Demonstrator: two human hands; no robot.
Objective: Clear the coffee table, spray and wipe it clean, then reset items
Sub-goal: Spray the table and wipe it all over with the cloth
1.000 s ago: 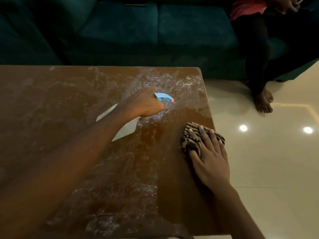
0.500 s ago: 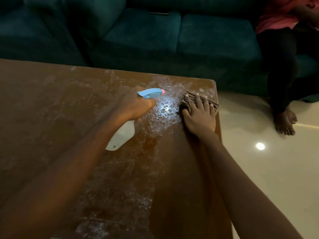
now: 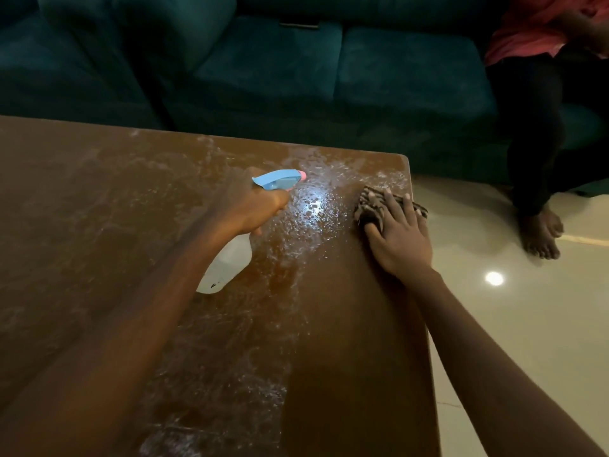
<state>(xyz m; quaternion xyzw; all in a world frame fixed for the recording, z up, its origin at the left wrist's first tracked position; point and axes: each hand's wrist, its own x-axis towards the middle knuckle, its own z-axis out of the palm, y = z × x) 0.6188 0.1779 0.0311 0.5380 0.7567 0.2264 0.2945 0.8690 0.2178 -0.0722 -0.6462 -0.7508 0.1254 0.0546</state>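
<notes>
So the spray bottle [image 3: 227, 265] is gripped round its neck by the left hand [image 3: 253, 209], fingers curled tight. Its blue trigger head [image 3: 278, 180], with a pink tip, is aimed toward the far right corner of the coffee table [image 3: 99, 209]. The white body is tilted back under the wrist; whether its base touches the wood can't be told.

The right hand [image 3: 400, 242] is laid flat on a striped cloth [image 3: 370, 201], fingers straight and a bit spread. The cloth is pressed onto the tabletop just beside the right edge, near that far corner.

Between nozzle and cloth, a wet bubbly patch [image 3: 313, 206] is lit up by a bright glare. White streaky film is spread over the middle and left of the top, while a darker, streak-free strip is seen along the right side.

A teal sofa [image 3: 263, 67] is parked right behind the table. A person in a pink top is seated at its right end, with 1 bare foot [image 3: 540, 235] planted on the glossy floor [image 3: 510, 341], where 1 round light spot [image 3: 494, 278] is reflected.
</notes>
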